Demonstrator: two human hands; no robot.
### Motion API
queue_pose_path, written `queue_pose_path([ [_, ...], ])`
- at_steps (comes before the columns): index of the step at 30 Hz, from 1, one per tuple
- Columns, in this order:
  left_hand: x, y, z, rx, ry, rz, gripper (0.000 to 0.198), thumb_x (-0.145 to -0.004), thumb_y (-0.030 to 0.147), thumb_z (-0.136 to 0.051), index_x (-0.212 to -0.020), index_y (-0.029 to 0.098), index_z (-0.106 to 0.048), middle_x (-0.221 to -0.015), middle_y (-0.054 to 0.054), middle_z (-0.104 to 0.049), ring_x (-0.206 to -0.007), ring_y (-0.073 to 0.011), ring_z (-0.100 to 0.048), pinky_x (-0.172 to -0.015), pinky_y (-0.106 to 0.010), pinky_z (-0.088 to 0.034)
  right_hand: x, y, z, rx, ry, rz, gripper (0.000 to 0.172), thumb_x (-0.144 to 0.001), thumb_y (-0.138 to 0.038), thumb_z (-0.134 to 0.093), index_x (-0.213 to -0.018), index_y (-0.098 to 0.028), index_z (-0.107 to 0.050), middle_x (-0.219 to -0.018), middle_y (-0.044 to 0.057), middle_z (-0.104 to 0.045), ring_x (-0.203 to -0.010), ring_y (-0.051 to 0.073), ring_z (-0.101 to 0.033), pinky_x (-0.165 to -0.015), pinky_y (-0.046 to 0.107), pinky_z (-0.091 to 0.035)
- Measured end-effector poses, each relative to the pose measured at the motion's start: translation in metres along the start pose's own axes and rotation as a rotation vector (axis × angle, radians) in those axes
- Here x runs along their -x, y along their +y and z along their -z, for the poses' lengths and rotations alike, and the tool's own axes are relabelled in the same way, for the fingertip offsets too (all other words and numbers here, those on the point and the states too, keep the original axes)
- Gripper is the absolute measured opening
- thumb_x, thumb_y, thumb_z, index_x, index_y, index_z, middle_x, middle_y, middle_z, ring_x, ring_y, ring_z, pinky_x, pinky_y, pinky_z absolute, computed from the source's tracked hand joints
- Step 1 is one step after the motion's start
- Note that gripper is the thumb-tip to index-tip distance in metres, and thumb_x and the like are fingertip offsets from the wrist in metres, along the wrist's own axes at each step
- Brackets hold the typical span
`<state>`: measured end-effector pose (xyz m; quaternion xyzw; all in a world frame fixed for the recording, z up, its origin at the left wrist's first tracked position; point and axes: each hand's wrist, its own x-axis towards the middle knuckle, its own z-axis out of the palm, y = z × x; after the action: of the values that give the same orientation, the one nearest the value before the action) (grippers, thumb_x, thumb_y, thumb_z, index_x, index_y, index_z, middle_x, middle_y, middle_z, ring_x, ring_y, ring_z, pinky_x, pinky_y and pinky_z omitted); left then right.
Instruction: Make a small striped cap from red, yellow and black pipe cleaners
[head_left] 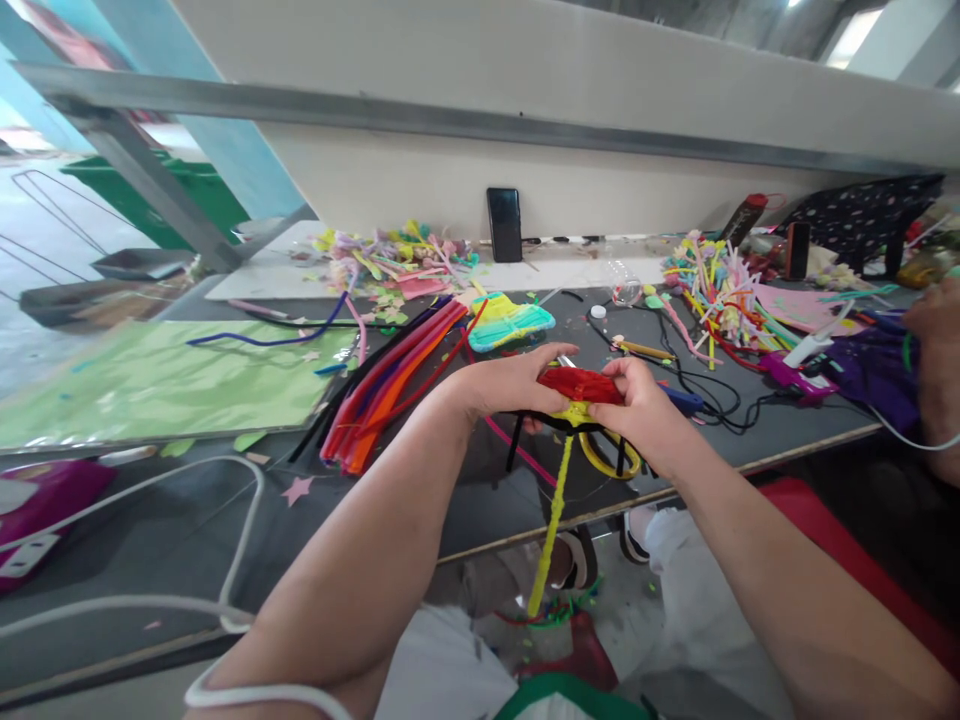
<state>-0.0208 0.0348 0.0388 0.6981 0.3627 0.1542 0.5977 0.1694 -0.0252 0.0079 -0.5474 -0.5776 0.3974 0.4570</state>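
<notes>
Above the table's front edge, both hands hold a pipe-cleaner figure (579,384) with a fuzzy red top, a yellow middle and black strips beneath. Its long yellow stem (553,520) hangs down past the edge. My left hand (517,385) grips the left side, thumb and fingers closed on it. On the right side, my right hand (637,405) pinches the figure where red meets yellow. Below lies a yellow ring (634,466), partly hidden. Behind the hands rests a fuzzy turquoise and yellow piece (510,322). A bundle of red, orange and purple pipe cleaners (390,390) lies to the left.
A black phone (505,225) leans against the back panel. Piles of pastel scraps (405,262) spread along the back. A magenta device (45,515) with a white cable (251,520) sits at left, near a green sheet (165,380). Another person's hand (937,350) is far right.
</notes>
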Motion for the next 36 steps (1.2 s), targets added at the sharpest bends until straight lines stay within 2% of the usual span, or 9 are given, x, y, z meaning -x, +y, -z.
queue_pose_path([
  [5,-0.001,-0.001,0.001,0.038,-0.008,0.012,0.086,-0.070,0.023,-0.068,-0.146,0.027,-0.027,-0.096,-0.006,-0.064,-0.054,-0.0118,-0.061,-0.054,-0.025,-0.051,-0.002,0.002,-0.001,-0.011,0.005,-0.022,0.041,-0.064,-0.023,-0.066,-0.097,-0.024,-0.042,-0.084,-0.001,-0.064,-0.079,0.017,-0.062,-0.073,0.033,-0.048],
  [10,0.003,0.001,0.009,0.281,-0.009,-0.034,0.082,-0.072,0.020,-0.068,-0.144,0.023,-0.029,-0.095,-0.007,-0.066,-0.074,-0.0168,-0.065,-0.063,-0.028,-0.054,-0.002,-0.003,0.002,-0.129,-0.009,-0.090,0.043,-0.061,-0.023,-0.066,-0.095,-0.024,-0.039,-0.086,-0.001,-0.065,-0.076,0.017,-0.061,-0.068,0.030,-0.046],
  [15,0.001,-0.004,0.016,0.333,-0.055,-0.031,0.056,-0.070,0.022,-0.073,-0.122,0.018,-0.052,-0.103,-0.009,-0.065,-0.078,-0.0166,-0.064,-0.065,-0.027,-0.053,-0.004,-0.005,0.005,-0.188,-0.025,-0.152,0.041,-0.062,-0.021,-0.064,-0.095,-0.025,-0.041,-0.086,-0.001,-0.063,-0.072,0.016,-0.059,-0.058,0.027,-0.042],
  [18,-0.002,-0.009,0.017,0.316,-0.075,-0.028,0.038,-0.070,0.028,-0.075,-0.101,0.012,-0.059,-0.097,-0.008,-0.064,-0.076,-0.0150,-0.062,-0.065,-0.027,-0.054,-0.007,-0.006,0.008,-0.252,-0.039,-0.214,0.037,-0.064,-0.021,-0.060,-0.095,-0.025,-0.041,-0.084,-0.001,-0.060,-0.067,0.016,-0.057,-0.049,0.025,-0.036],
  [22,-0.005,-0.011,0.016,0.317,-0.029,-0.020,0.033,-0.070,0.034,-0.075,-0.087,0.011,-0.059,-0.083,-0.004,-0.062,-0.066,-0.0114,-0.059,-0.060,-0.026,-0.053,-0.009,-0.007,0.012,-0.336,-0.085,-0.260,0.032,-0.068,-0.027,-0.060,-0.094,-0.025,-0.041,-0.081,-0.002,-0.055,-0.063,0.014,-0.054,-0.045,0.023,-0.033],
  [25,-0.007,-0.012,0.016,0.335,0.010,-0.007,0.033,-0.069,0.035,-0.076,-0.083,0.012,-0.058,-0.077,-0.002,-0.060,-0.061,-0.0102,-0.057,-0.057,-0.025,-0.053,-0.009,-0.004,0.013,-0.324,-0.136,-0.214,0.038,-0.067,-0.027,-0.065,-0.095,-0.024,-0.041,-0.082,-0.002,-0.058,-0.064,0.013,-0.054,-0.046,0.022,-0.035],
  [28,-0.008,-0.013,0.016,0.347,0.018,-0.009,0.033,-0.068,0.035,-0.077,-0.080,0.012,-0.057,-0.074,-0.001,-0.058,-0.059,-0.0098,-0.057,-0.055,-0.025,-0.053,-0.011,0.002,0.010,-0.263,-0.126,-0.189,0.044,-0.063,-0.023,-0.067,-0.097,-0.024,-0.040,-0.080,-0.004,-0.059,-0.058,0.011,-0.052,-0.045,0.022,-0.035],
  [33,-0.010,-0.015,0.014,0.339,0.019,0.001,0.036,-0.066,0.038,-0.078,-0.080,0.013,-0.056,-0.072,-0.001,-0.059,-0.055,-0.0091,-0.056,-0.052,-0.023,-0.051,-0.012,0.001,0.006,-0.192,-0.066,-0.193,0.044,-0.060,-0.019,-0.066,-0.096,-0.025,-0.040,-0.075,-0.005,-0.059,-0.055,0.011,-0.051,-0.044,0.022,-0.036],
  [36,-0.010,-0.015,0.014,0.351,0.038,0.017,0.037,-0.065,0.039,-0.078,-0.079,0.013,-0.056,-0.072,-0.001,-0.060,-0.053,-0.0086,-0.056,-0.050,-0.022,-0.050,-0.011,-0.003,0.006,-0.236,-0.115,-0.211,0.045,-0.062,-0.022,-0.067,-0.097,-0.025,-0.039,-0.077,-0.005,-0.060,-0.053,0.010,-0.051,-0.043,0.021,-0.034],
])
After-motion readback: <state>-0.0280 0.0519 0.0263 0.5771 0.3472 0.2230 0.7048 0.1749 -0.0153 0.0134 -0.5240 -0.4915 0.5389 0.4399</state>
